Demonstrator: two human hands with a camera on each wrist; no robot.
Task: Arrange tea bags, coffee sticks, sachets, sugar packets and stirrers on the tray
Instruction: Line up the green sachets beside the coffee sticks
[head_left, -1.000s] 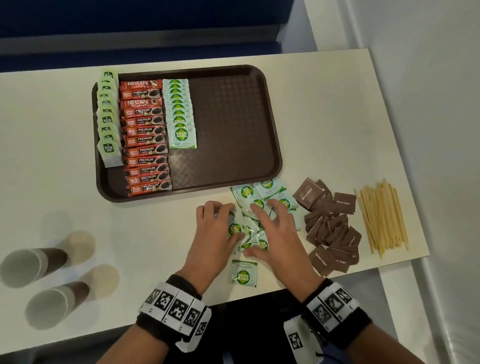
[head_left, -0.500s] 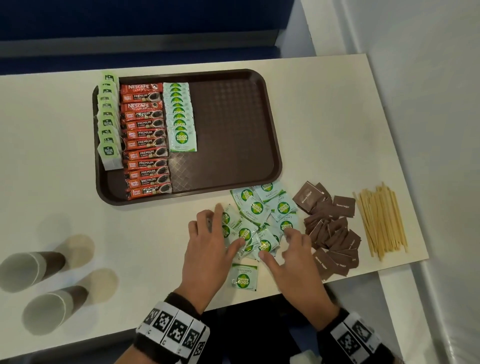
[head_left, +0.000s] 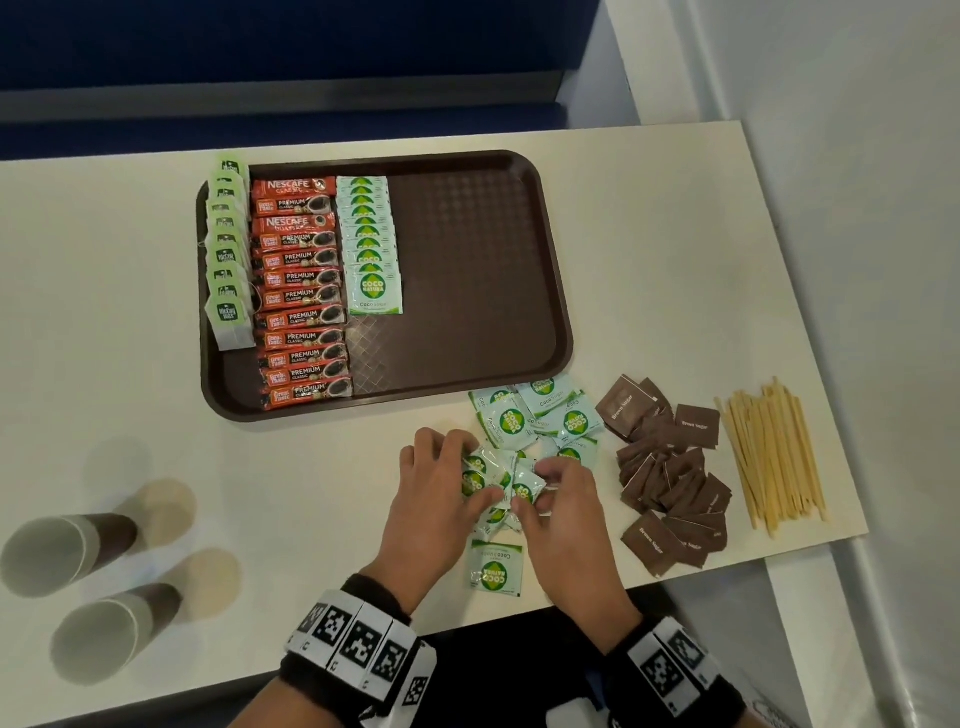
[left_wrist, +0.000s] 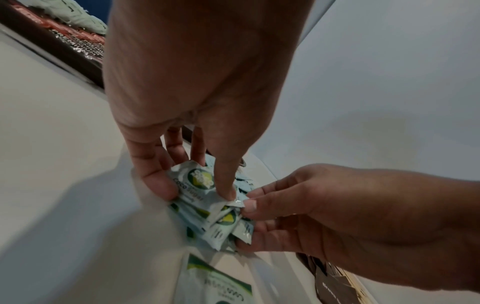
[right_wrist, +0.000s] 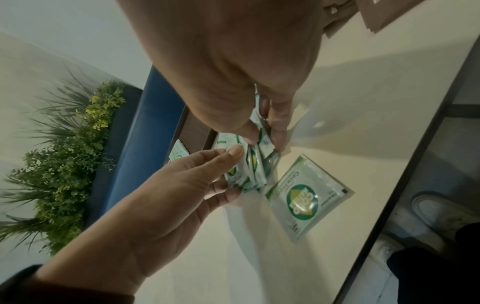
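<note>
A brown tray holds three rows: green tea bags, red coffee sticks and green-and-white coco sugar sachets. In front of it on the table lies a loose heap of the same sachets. My left hand and right hand meet over that heap. Both pinch a small bunch of sachets gathered between them. One sachet lies apart near the table's front edge.
Brown sugar packets are heaped right of the sachets, and wooden stirrers lie beyond them near the table's right edge. Two paper cups lie on their sides at the front left. The tray's right half is bare.
Both hands drew back from flat on the heap and closed in on each other, gathering several sachets into a bunch held between the fingers.
</note>
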